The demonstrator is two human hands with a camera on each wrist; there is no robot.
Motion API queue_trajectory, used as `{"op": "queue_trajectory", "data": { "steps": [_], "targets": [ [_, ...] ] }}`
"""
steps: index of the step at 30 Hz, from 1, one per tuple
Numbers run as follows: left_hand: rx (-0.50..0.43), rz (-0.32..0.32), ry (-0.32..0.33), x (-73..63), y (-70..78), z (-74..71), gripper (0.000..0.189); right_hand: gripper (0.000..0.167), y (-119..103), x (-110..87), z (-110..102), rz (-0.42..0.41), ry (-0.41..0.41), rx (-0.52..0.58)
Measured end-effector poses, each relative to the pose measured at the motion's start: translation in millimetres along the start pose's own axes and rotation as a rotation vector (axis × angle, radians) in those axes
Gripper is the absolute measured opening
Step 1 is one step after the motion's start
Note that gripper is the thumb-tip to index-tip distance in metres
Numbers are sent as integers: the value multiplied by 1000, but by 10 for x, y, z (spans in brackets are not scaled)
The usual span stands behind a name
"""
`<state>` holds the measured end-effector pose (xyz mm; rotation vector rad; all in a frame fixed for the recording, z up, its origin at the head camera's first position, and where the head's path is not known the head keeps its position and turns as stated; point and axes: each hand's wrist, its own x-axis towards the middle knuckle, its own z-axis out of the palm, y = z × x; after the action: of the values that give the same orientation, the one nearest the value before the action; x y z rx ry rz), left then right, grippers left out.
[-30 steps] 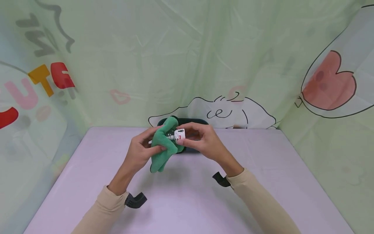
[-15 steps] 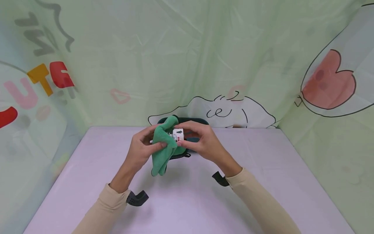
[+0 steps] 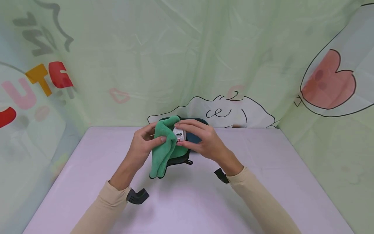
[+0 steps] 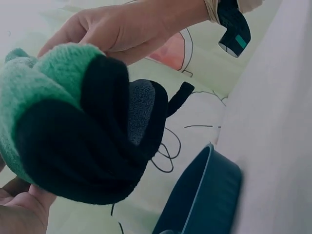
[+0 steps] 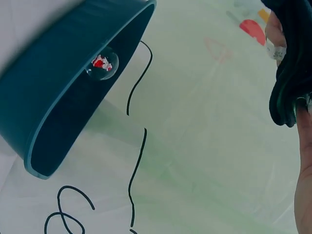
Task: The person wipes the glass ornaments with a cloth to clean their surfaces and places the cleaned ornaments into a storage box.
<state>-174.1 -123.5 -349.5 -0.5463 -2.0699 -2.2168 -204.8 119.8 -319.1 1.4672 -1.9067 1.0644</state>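
Over the table my left hand (image 3: 142,143) grips a green plush towel (image 3: 164,139), thumb in front; the towel's dark back (image 4: 83,151) faces the left wrist camera. The towel is wrapped round a small item with a white printed end (image 3: 179,134) marked with black and red. My right hand (image 3: 206,138) pinches that end between thumb and fingers. The towel hides the item's middle; a bit of another white end (image 5: 276,51) shows by the left fingers in the right wrist view. A hanging loop (image 3: 189,162) dangles from the towel's lower corner.
Behind the hands stands a dark teal bin (image 5: 48,92) at the table's (image 3: 187,201) back edge. A clear ball with a red and white figure (image 5: 102,63) shows inside it. Printed curtains (image 3: 131,65) enclose the table.
The towel has spread lower and to the right, with its dark edge and loop showing. The item's clear part, visible earlier, is now covered; its printed end has turned under my right fingers.
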Motion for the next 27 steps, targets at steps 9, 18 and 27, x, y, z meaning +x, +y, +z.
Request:
{"op": "queue_trajectory", "data": {
  "steps": [9, 18, 27],
  "targets": [
    [-74, -65, -8, -1, 17, 5, 50, 51, 23, 18, -27, -63, -30, -12],
    [-143, -90, 0, 7, 24, 29, 47, 55, 59, 12, -84, -80, -92, -1],
    [-31, -66, -8, -4, -48, 29, 50, 48, 15, -11, -50, 31, -56, -12]
  ]
}}
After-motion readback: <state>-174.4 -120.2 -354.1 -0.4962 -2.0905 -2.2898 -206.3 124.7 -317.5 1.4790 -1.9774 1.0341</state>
